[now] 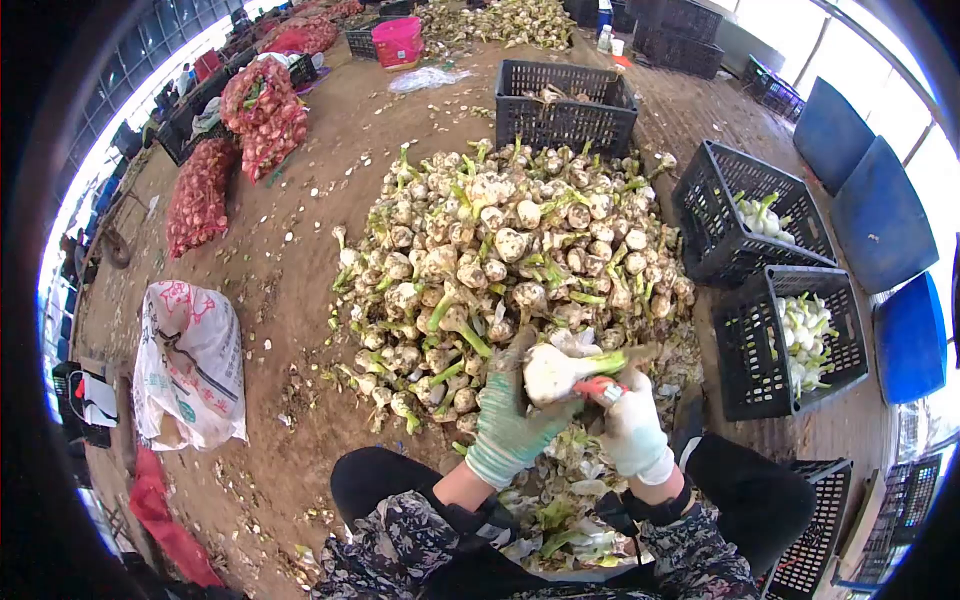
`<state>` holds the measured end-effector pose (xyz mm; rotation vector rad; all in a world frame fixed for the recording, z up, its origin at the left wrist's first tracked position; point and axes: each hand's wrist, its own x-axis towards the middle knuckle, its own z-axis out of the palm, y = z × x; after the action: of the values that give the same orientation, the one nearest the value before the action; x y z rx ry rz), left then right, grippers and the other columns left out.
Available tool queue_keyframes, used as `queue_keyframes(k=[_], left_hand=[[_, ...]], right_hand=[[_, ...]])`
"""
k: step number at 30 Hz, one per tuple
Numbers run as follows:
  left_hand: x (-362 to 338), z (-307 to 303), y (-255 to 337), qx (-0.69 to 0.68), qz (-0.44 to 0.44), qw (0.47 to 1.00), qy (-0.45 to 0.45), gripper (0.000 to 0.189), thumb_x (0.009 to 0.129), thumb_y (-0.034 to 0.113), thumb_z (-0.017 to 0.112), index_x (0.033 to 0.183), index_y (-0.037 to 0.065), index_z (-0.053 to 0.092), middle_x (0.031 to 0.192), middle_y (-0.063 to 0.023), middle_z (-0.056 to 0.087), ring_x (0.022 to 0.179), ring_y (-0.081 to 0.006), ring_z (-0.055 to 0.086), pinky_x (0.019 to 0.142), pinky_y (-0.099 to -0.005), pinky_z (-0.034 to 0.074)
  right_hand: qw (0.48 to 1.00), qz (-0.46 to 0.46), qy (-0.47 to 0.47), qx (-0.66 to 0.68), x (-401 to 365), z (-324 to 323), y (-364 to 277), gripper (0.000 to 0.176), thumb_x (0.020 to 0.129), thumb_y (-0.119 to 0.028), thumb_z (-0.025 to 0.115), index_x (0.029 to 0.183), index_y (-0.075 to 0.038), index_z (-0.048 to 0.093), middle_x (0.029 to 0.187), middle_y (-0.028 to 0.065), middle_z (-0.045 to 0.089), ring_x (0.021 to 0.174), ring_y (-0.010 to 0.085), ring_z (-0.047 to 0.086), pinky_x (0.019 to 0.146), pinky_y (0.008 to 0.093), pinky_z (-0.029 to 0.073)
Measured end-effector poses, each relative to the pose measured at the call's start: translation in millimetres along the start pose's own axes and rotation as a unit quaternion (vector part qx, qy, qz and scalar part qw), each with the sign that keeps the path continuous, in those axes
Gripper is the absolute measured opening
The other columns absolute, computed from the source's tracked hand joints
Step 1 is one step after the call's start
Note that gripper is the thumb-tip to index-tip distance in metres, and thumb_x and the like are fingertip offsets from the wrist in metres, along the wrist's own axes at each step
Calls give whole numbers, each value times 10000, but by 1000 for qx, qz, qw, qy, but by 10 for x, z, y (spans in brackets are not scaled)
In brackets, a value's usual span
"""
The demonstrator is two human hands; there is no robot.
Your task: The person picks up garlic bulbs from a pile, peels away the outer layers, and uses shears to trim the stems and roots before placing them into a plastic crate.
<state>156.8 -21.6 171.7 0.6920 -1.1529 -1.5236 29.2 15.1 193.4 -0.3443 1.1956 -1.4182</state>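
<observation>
Head view: left hand (510, 425), green glove, closed around 1 garlic bulb (548, 375), fingers wrapped under and behind it, bulb held just above the lap with its green stalk (605, 360) pointing to the person's right; right hand (632, 430), white glove, fisted on a red-handled tool (598, 385) touching the bulb where the stalk begins; cutting edge too small to make out.

Step in hand, as judged: trimming the stalk off this 1 bulb. Next move calls for a firm left grip to keep the bulb from turning, the tool set square across the neck, and glove fingers kept off the cut line.

Pose: both forearms drawn in from the body, wrists close together, hands nearly touching over the knees; person seated low, legs apart.

Outward: loose peel and cut leaves (570, 490) between the legs; big pile of muddy untrimmed bulbs (510, 250) directly ahead on the dirt floor; 2 black crates on the right, near one (745, 370) and farther one (705, 230), each holding pale cleaned bulbs; a 3rd crate (565, 120) behind the pile; printed white sack (190, 365) well to the left; red mesh bags (262, 110) far left; blue panels (880, 215) along the right edge.
</observation>
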Motion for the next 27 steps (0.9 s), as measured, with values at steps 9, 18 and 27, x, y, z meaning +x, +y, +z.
queue_keyframes(k=[9, 18, 27], left_hand=[[5, -167, 115, -221, -311, 921, -76, 413, 805, 343, 573, 1075, 32, 541, 939, -55, 605, 788, -89, 576, 615, -210, 476], [21, -64, 147, -28, -252, 967, -29, 492, 885, 349, 516, 1212, -11, 443, 1035, -28, 561, 913, -80, 512, 795, -248, 444], [40, -143, 181, -52, -266, 957, -105, 622, 739, 171, 707, 1261, 19, 405, 1151, -72, 536, 1040, -170, 519, 883, -316, 437]], right_hand=[[916, -201, -231, -260, -9, -99, -143, 440, 705, 103, 474, 1134, 4, 479, 1084, 83, 573, 961, 164, 558, 846, 277, 437], [976, -146, -117, -113, -14, -242, -7, 253, 802, 41, 513, 1051, 8, 497, 937, 78, 576, 850, 152, 576, 746, 278, 482], [989, -56, -74, -115, -213, -159, -356, 224, 773, 56, 495, 994, 42, 527, 908, 100, 604, 815, 165, 592, 720, 278, 484]])
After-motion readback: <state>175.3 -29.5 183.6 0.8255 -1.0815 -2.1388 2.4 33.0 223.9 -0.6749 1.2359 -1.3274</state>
